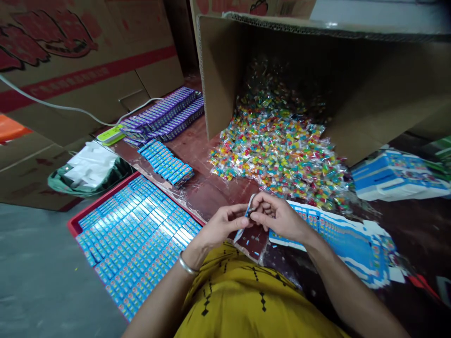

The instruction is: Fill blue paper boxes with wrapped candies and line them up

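Note:
In front of my yellow clothing, my left hand [227, 224] pinches a small blue-and-white carton [243, 225], seen nearly edge-on. My right hand [273, 213] is closed at the upper end of the same carton, its fingertips on it; they hide part of the carton, and whether anything is inside does not show. Just right of my right hand lie overlapping flat blue cartons [338, 234] in a fanned row. Beyond both hands spreads a heap of clear packets of colourful candies [282, 150], spilling out of a cardboard box [373, 94] tipped on its side.
A red tray [74, 225] packed with filled blue cartons [141, 234] is at left. More blue cartons [165, 162] and purple cartons [165, 112] stand in rows on the table [197, 188]. A green bag [59, 183] holds white pieces. Another blue stack [398, 173] lies far right.

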Action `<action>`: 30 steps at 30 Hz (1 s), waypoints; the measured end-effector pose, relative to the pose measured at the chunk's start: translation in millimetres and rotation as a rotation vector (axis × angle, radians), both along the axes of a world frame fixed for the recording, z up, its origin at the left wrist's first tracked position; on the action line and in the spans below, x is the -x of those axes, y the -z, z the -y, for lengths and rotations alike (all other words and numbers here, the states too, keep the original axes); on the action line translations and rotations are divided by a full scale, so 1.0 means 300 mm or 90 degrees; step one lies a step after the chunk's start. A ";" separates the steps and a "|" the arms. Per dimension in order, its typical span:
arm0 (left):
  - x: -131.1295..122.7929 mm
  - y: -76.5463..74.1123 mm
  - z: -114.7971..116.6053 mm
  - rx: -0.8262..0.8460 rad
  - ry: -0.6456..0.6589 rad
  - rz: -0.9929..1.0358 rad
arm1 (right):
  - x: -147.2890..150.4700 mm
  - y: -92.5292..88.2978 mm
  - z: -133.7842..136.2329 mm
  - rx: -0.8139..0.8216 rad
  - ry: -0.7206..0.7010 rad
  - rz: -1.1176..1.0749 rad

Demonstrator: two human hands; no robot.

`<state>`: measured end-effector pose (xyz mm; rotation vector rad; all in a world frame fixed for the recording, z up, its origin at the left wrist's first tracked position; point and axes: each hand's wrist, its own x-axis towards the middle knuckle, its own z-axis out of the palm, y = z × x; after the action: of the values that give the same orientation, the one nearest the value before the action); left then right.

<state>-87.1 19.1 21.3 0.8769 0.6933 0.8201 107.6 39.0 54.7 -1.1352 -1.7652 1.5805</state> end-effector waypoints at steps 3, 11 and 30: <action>-0.002 0.008 0.013 0.021 -0.004 -0.028 | -0.018 -0.006 -0.024 0.043 -0.075 0.061; -0.057 0.046 0.021 0.019 -0.307 -0.040 | 0.048 0.100 0.015 -0.062 0.207 0.002; 0.011 0.022 0.040 -0.141 -0.179 -0.165 | 0.116 0.175 0.056 -0.167 0.314 -0.027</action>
<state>-90.5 7.0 14.7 1.1137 0.9813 1.0589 72.7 22.1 2.2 -1.2704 -1.4638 1.0408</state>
